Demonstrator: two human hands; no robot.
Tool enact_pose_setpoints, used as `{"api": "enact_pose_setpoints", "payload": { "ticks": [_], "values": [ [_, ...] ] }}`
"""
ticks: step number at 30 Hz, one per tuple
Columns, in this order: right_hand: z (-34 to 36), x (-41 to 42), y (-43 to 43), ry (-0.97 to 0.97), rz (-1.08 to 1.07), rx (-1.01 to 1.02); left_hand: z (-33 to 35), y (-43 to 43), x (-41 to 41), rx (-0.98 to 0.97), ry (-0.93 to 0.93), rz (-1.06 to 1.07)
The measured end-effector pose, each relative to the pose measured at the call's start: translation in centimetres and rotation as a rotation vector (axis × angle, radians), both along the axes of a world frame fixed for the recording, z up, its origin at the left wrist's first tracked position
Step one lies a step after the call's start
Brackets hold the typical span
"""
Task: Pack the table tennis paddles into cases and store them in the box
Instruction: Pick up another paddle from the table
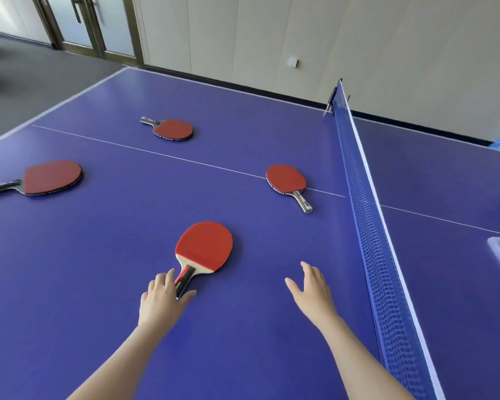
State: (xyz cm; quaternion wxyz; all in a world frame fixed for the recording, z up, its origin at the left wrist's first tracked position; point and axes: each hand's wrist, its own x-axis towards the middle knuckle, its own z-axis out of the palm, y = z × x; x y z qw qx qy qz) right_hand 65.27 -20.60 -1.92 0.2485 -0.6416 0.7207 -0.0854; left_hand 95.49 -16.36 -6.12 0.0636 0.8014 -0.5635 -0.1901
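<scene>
your left hand (163, 298): thumb and fingers touch the red paddle (204, 246) handle, one each side | your right hand (312, 290): spread, holds nothing, closer to the net (367, 212) | red paddle: lies flat, left of the net

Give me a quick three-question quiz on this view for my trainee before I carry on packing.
1. Multiple choice: how many paddles lie on the table, red side up? A) two B) four C) six
2. True or false: the right hand holds a paddle.
3. Fill in: the left hand touches the nearest paddle at its ____.

Key: 1) B. 2) False: its fingers are spread and it holds nothing. 3) handle.
</scene>
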Motion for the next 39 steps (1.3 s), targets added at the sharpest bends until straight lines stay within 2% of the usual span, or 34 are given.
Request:
{"api": "enact_pose_setpoints", "payload": {
  "ticks": [5,9,14,18,25,30,34,39],
  "values": [
    [-1.5,-3.3,-7.5,0.016,-0.034,-0.042,-3.0,-3.3,-0.8,0.033,-0.031,0.137],
    [-3.0,-5.0,-13.4,0.027,-0.088,-0.090,-4.8,-4.9,-1.4,0.039,-0.054,0.151],
    [-5.6,-5.9,-19.9,-0.015,-0.159,-0.112,-5.0,-6.4,-2.2,-0.048,0.099,0.239],
    [-7.9,-6.2,-24.3,0.027,-0.171,-0.145,-4.8,-8.0,-3.2,-0.090,0.249,0.338],
    [-10.4,-5.9,-31.5,0.158,-0.133,-0.192,-4.6,-12.2,-4.8,-0.165,0.337,0.397],
    [-11.8,-5.8,-33.7,0.225,-0.074,-0.242,-5.0,-13.5,-5.6,-0.192,0.367,0.444],
    [-11.7,-5.5,-33.6,0.087,-0.078,-0.219,-4.7,-13.8,-6.0,-0.216,0.397,0.503],
    [-10.7,-3.4,-29.0,-0.070,-0.162,-0.314,-3.5,-13.4,-6.2,-0.254,0.431,0.558]
  ]
}}
